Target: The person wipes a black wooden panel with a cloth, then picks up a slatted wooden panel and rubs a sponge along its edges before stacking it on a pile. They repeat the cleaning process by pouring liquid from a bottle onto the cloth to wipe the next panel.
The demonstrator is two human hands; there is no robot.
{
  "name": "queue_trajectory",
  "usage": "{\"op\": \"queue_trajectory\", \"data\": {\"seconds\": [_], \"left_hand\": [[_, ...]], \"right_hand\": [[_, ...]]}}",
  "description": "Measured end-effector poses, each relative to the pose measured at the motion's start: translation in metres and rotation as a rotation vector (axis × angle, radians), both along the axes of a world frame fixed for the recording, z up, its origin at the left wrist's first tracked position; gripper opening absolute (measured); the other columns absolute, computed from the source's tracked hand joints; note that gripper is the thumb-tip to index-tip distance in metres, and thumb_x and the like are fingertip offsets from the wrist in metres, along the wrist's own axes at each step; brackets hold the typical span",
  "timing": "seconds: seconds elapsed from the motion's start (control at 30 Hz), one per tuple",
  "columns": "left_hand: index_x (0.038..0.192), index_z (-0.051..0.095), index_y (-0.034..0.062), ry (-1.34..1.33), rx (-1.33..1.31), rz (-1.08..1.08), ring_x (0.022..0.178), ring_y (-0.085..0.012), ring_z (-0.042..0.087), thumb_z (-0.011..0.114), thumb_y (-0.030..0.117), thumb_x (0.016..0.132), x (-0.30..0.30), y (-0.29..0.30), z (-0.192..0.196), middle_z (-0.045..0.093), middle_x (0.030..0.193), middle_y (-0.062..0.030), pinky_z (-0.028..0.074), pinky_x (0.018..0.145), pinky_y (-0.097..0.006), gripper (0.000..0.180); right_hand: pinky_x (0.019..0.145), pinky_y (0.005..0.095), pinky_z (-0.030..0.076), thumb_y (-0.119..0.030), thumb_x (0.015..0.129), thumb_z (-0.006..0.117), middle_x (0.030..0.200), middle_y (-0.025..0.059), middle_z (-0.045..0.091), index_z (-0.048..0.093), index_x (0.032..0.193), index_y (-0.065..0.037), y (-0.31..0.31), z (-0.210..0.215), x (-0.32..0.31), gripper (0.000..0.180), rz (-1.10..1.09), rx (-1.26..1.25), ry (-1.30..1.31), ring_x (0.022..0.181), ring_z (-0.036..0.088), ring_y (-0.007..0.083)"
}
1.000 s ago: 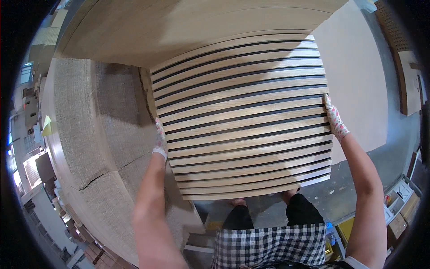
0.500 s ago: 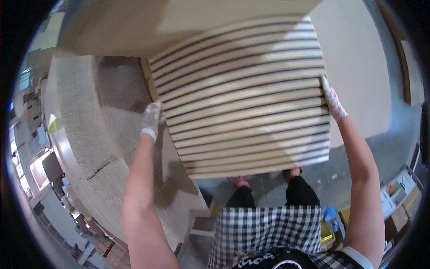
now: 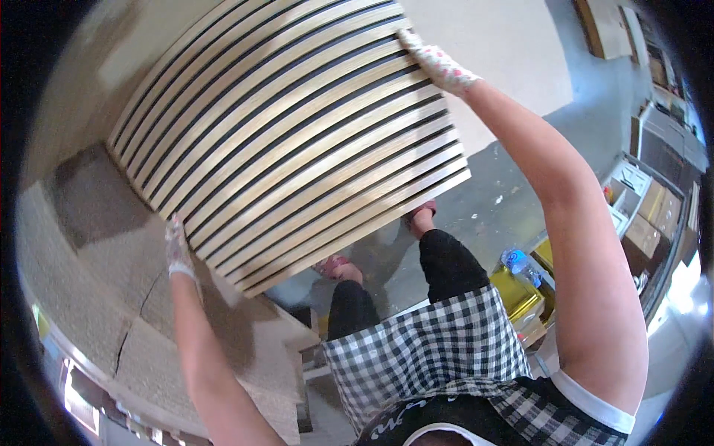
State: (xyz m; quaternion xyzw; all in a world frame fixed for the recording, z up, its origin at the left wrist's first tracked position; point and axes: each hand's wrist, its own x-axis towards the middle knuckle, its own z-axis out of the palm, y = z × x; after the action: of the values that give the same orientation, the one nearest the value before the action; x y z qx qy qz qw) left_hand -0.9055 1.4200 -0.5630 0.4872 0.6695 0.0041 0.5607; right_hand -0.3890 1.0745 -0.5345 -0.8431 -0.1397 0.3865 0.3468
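Note:
A large slatted wooden panel [image 3: 297,126], pale wood strips with dark gaps between them, spans the upper middle of the view. My left hand [image 3: 178,249], in a thin white patterned glove, holds its left edge near the lower corner. At the opposite edge, higher up, my gloved right hand [image 3: 439,65] grips the panel with the fingers along its side; part of the fingers is hidden behind the wood. The panel is tilted, its near edge slanting up to the right, above my feet and the floor.
A rough brown board stack [image 3: 111,297] with a crack lies at the left. Beyond the panel is a pale flat sheet [image 3: 513,59]. Yellow containers [image 3: 515,293] and a clear blue-capped bottle [image 3: 517,260] stand at my right, near cardboard boxes [image 3: 658,208].
With both hands still on it, the panel has shifted left and turned, its right side swinging away from me. My view has turned as well.

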Motion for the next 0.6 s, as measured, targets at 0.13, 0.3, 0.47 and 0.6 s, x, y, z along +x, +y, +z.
{"op": "queue_trajectory", "data": {"seconds": [0.13,0.3,0.47,0.6], "left_hand": [[0.137,0.035,0.0031,-0.054,-0.044,-0.054,0.124,-0.0219,0.040,0.045,0.036,0.095,-0.028,0.008,-0.006,0.040,0.138,-0.0095,0.029,0.106,-0.035,0.055],[0.136,0.035,0.0022,0.017,0.149,0.007,0.127,-0.0223,0.036,0.047,0.032,0.095,-0.054,0.019,0.010,0.040,0.136,-0.0116,0.025,0.108,-0.034,0.052],[0.134,0.035,-0.0028,-0.195,0.096,0.193,0.115,-0.0160,0.040,0.046,0.029,0.096,-0.008,-0.059,0.028,0.040,0.129,-0.0049,0.028,0.105,-0.030,0.051],[0.127,0.042,-0.0002,-0.068,0.034,0.007,0.104,-0.0227,0.051,0.037,0.043,0.096,-0.113,-0.090,0.049,0.051,0.119,-0.0129,0.041,0.094,-0.036,0.054]], "right_hand": [[0.066,0.0362,0.050,-0.049,0.090,0.046,0.087,0.0161,0.065,0.061,0.114,-0.005,0.051,0.100,0.034,0.052,0.389,0.392,-0.315,0.072,0.061,0.0186],[0.057,0.0302,0.048,-0.043,0.090,0.049,0.072,0.0067,0.059,0.062,0.098,-0.002,0.037,0.164,0.045,0.043,0.339,0.020,-0.380,0.063,0.056,0.0146],[0.057,0.0313,0.045,-0.043,0.085,0.059,0.070,0.0078,0.055,0.059,0.087,-0.001,-0.172,0.076,-0.062,0.042,-0.225,-0.085,-0.272,0.066,0.051,0.0137],[0.053,0.0266,0.044,-0.042,0.084,0.063,0.076,0.0029,0.054,0.051,0.110,-0.005,-0.152,0.055,-0.167,0.047,-0.823,0.008,0.441,0.065,0.052,0.0135]]}}
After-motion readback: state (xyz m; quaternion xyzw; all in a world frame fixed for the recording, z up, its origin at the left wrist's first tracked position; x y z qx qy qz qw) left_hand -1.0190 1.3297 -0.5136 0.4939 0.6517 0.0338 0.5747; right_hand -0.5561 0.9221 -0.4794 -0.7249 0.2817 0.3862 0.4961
